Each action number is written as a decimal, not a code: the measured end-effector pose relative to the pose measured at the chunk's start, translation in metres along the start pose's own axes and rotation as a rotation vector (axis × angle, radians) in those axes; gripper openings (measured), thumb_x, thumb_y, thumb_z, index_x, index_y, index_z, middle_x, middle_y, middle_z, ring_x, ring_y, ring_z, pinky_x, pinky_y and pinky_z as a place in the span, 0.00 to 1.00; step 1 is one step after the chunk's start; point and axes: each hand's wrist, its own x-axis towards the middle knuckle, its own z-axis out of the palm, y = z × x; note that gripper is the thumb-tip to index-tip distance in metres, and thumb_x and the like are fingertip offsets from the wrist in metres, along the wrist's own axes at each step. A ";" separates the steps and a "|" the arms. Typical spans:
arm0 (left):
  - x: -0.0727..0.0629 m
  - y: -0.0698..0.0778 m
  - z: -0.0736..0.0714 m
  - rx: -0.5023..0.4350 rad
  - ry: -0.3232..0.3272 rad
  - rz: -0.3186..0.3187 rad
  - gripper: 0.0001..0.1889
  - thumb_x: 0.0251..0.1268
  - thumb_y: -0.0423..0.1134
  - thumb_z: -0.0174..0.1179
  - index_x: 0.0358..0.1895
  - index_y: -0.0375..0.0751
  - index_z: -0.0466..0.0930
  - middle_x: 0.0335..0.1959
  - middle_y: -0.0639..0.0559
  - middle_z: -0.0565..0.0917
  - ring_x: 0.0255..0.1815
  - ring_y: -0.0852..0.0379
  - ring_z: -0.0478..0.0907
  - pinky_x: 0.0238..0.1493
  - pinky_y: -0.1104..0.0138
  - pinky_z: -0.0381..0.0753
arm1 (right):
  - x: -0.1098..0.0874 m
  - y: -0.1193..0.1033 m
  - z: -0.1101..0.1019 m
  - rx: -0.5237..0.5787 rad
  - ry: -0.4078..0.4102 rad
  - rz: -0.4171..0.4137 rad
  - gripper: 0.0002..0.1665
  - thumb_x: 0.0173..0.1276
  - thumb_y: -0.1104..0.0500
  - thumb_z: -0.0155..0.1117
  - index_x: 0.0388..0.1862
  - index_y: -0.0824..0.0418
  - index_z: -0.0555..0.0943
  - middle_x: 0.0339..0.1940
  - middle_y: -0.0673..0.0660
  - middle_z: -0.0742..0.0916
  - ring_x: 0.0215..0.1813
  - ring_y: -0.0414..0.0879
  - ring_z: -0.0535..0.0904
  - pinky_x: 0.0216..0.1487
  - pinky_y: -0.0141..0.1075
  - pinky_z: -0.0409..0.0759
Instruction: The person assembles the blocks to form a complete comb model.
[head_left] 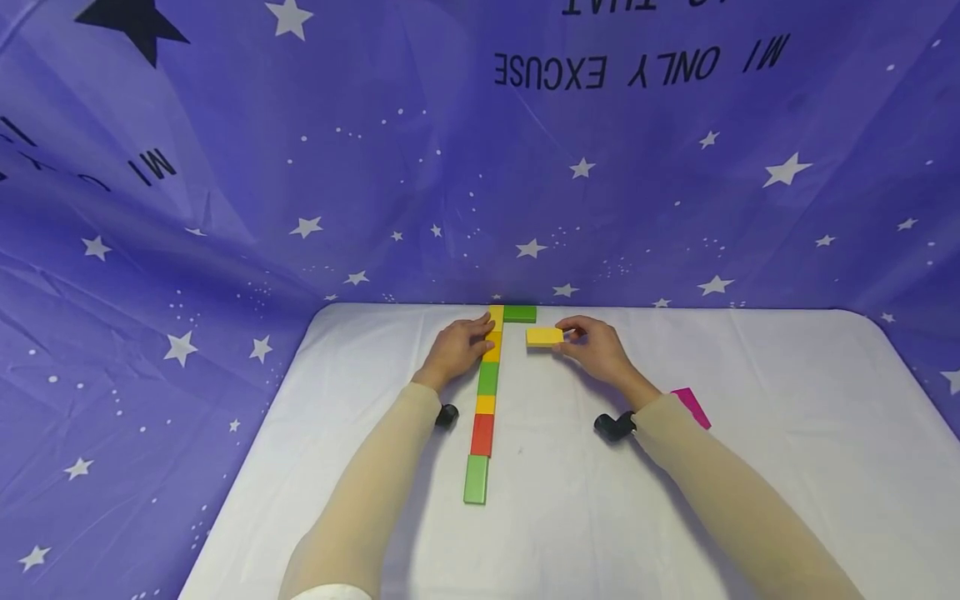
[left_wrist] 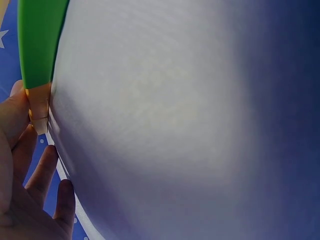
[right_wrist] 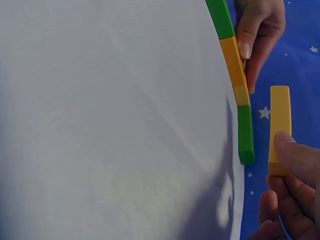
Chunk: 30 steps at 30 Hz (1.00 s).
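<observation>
Toward the far edge of the white table (head_left: 585,517), the person's right hand (head_left: 596,346) held a yellow block (head_left: 544,337), thumb and fingers pinched together on its near end. The block stood apart from the row of blocks (head_left: 488,378), just to its right and near the green block (head_left: 520,314) that jutted from the row's far end. It looked light and stiff, with a smooth face that might slip under a loose pinch; nothing about it seemed fragile. I judged the end grip sound, since it left the other end free, though a hold nearer the middle would probably resist tipping better. The left hand (head_left: 456,348) clamped nothing: its fingers lay spread, tips touching the row's left side.
</observation>
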 end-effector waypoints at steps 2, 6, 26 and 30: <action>0.001 -0.001 0.000 -0.004 0.001 0.001 0.25 0.73 0.45 0.61 0.70 0.46 0.73 0.74 0.59 0.69 0.74 0.50 0.66 0.76 0.57 0.60 | 0.002 0.000 0.002 -0.005 0.000 0.007 0.23 0.64 0.59 0.74 0.57 0.62 0.83 0.44 0.59 0.87 0.46 0.52 0.79 0.48 0.43 0.74; 0.002 -0.001 0.001 -0.002 0.005 0.004 0.25 0.73 0.45 0.61 0.70 0.46 0.74 0.74 0.60 0.69 0.74 0.51 0.66 0.76 0.57 0.60 | 0.006 -0.001 0.004 0.000 0.003 0.004 0.22 0.63 0.59 0.75 0.56 0.63 0.84 0.41 0.59 0.86 0.44 0.52 0.78 0.47 0.42 0.74; 0.002 -0.001 0.003 0.016 0.026 0.010 0.25 0.72 0.43 0.62 0.69 0.44 0.75 0.73 0.57 0.70 0.73 0.49 0.67 0.75 0.54 0.62 | 0.028 -0.008 0.028 0.007 -0.045 0.062 0.24 0.62 0.58 0.76 0.56 0.63 0.83 0.38 0.57 0.84 0.41 0.50 0.75 0.44 0.40 0.73; 0.000 0.000 0.003 0.011 0.026 0.004 0.25 0.72 0.43 0.62 0.70 0.44 0.74 0.74 0.57 0.70 0.73 0.49 0.67 0.75 0.54 0.62 | 0.031 -0.008 0.031 -0.011 -0.044 0.055 0.24 0.62 0.58 0.76 0.56 0.63 0.84 0.36 0.57 0.83 0.40 0.50 0.75 0.43 0.40 0.73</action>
